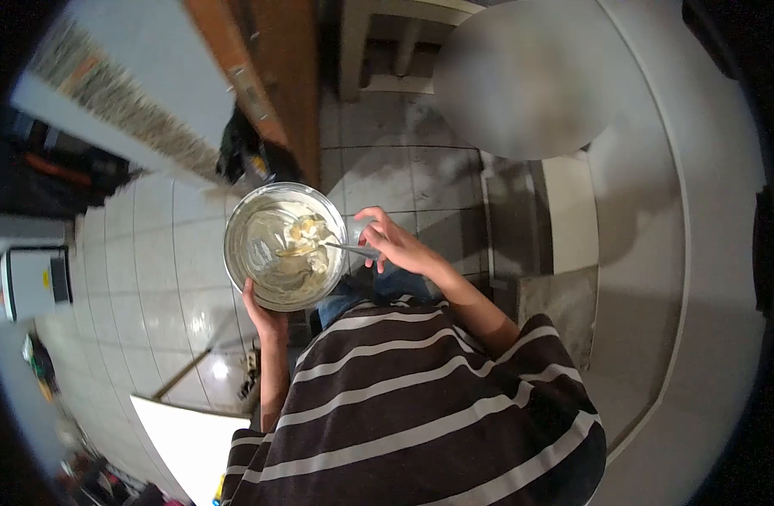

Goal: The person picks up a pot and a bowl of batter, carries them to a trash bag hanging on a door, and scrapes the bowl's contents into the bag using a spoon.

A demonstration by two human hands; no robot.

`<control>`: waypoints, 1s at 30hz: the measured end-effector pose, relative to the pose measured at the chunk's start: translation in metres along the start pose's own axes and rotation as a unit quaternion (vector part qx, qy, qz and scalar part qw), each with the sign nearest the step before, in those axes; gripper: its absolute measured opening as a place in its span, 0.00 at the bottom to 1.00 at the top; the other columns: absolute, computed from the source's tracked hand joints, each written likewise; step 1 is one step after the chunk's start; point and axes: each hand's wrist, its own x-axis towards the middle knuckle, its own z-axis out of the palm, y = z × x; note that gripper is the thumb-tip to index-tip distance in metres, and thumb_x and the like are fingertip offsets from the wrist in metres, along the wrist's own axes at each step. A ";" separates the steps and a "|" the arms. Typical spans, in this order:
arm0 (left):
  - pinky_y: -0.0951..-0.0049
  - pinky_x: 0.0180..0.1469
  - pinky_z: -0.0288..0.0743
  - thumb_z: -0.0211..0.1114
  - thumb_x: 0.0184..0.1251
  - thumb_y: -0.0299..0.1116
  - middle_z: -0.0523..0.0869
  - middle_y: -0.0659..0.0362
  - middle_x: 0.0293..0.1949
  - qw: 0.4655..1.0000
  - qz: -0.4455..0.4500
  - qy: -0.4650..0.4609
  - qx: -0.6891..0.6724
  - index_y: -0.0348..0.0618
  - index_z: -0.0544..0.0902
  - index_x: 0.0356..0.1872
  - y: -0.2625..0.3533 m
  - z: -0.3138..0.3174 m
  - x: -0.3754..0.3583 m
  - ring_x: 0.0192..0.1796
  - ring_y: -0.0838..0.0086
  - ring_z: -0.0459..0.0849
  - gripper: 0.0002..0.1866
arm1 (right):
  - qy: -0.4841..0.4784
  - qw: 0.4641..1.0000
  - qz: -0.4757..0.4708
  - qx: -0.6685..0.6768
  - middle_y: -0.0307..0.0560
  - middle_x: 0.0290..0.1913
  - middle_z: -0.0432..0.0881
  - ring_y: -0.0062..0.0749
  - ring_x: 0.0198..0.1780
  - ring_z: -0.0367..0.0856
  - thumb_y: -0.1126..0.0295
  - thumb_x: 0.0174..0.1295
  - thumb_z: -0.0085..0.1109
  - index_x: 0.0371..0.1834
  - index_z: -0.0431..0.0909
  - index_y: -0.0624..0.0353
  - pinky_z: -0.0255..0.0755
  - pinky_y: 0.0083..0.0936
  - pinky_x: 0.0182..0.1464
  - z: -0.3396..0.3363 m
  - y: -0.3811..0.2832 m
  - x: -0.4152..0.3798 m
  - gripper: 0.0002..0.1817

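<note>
A shiny metal bowl (pixel 238 271) is held out in front of my body, tilted so its inside shows. Pale cream-like mixture (pixel 318 261) coats its walls, with a thicker yellowish lump near the right side. My left hand (pixel 267 316) grips the bowl's lower left rim, thumb over the edge and the other fingers hidden beneath. A spoon (pixel 352 249) reaches over the bowl's right rim, its far end in the mixture. Around the handle's near end are the loosely curled fingers of my right hand (pixel 394 242), with the index finger raised.
A brown wooden door (pixel 273 76) stands beyond the bowl, with a dark bag (pixel 239 148) by it. Grey tiles (pixel 151 270) cover the floor. At lower left is a white panel (pixel 180 447). A pale counter (pixel 636 253) runs along the right; a blurred round patch covers part of it.
</note>
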 end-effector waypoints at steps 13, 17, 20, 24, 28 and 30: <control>0.64 0.65 0.65 0.54 0.66 0.49 0.75 0.53 0.60 0.898 -0.275 -0.340 0.049 0.38 0.66 0.63 0.142 0.040 0.054 0.61 0.65 0.74 0.31 | 0.380 0.894 -0.022 0.235 0.46 0.76 0.40 0.43 0.73 0.48 0.28 0.57 0.41 0.75 0.29 0.36 0.54 0.47 0.69 0.192 -0.099 -0.048 0.50; 0.63 0.64 0.66 0.55 0.67 0.51 0.76 0.55 0.58 0.849 -0.323 -0.403 0.108 0.42 0.69 0.62 0.207 0.043 0.008 0.59 0.68 0.76 0.29 | 0.525 0.812 0.040 0.251 0.50 0.66 0.65 0.35 0.64 0.66 0.41 0.68 0.42 0.71 0.52 0.63 0.63 0.32 0.64 0.294 -0.169 -0.078 0.40; 0.57 0.63 0.63 0.52 0.68 0.58 0.65 0.54 0.66 0.796 -0.278 -0.506 0.182 0.51 0.56 0.71 0.268 0.076 -0.037 0.64 0.64 0.68 0.36 | 0.598 0.753 -0.030 0.272 0.51 0.66 0.67 0.37 0.65 0.68 0.39 0.68 0.40 0.69 0.57 0.66 0.62 0.30 0.66 0.336 -0.195 -0.111 0.41; 0.57 0.61 0.63 0.45 0.69 0.63 0.62 0.52 0.68 0.775 -0.089 -0.531 0.331 0.55 0.51 0.72 0.345 0.038 -0.018 0.63 0.61 0.68 0.37 | 0.654 0.685 -0.079 0.311 0.51 0.65 0.68 0.41 0.62 0.71 0.39 0.69 0.35 0.71 0.55 0.59 0.67 0.41 0.63 0.376 -0.225 -0.141 0.38; 0.64 0.56 0.69 0.48 0.70 0.59 0.68 0.51 0.63 0.815 -0.015 -0.414 0.405 0.48 0.59 0.69 0.389 -0.005 0.027 0.53 0.64 0.77 0.34 | 0.731 0.601 -0.110 0.303 0.51 0.65 0.69 0.45 0.59 0.75 0.37 0.68 0.33 0.70 0.55 0.58 0.78 0.43 0.49 0.306 -0.206 -0.165 0.39; 0.64 0.52 0.71 0.51 0.71 0.53 0.73 0.55 0.56 0.834 0.028 -0.343 0.431 0.46 0.62 0.66 0.463 -0.081 0.057 0.52 0.67 0.77 0.30 | 0.712 0.612 -0.145 0.312 0.52 0.64 0.69 0.46 0.57 0.76 0.37 0.68 0.32 0.70 0.55 0.58 0.79 0.43 0.47 0.344 -0.238 -0.158 0.39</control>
